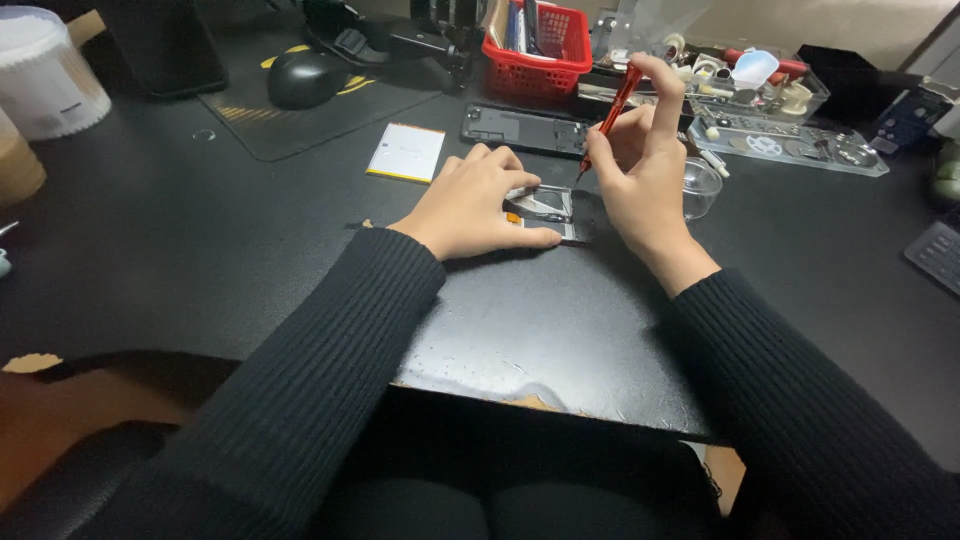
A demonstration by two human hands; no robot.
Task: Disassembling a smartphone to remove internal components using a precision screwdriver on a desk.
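Black ribbed sleeves nearest the lens, running forward over the worn front edge of a black desk (180, 260). Left hand (478, 205) laid flat, fingers spread, pressing down a small opened device (545, 208) with bare metal and an orange tab showing, thumb along its near edge. Right hand (645, 165) pinched narrow round a red precision screwdriver (612, 112), held steep, tip down at the device's right edge; contact with a screw too small to tell. Just beyond, a dark phone frame (520, 128) lying flat, a white rectangular battery with yellow edge (406, 152) to its left, a small clear dish (702, 185) just beside the right hand. Farther back a red basket (540, 50), a clear tray of small parts (790, 140), a black mouse (305, 78) on its mat, a white tub (45, 75) at far left. Likely risks, judging from the steep angle and light fingertip hold: tip slipping off and scratching the exposed parts or nicking the orange tab; device skating on the smooth desk if the left palm eases; a loosened screw rolling off, or the dish knocked by the right wrist.
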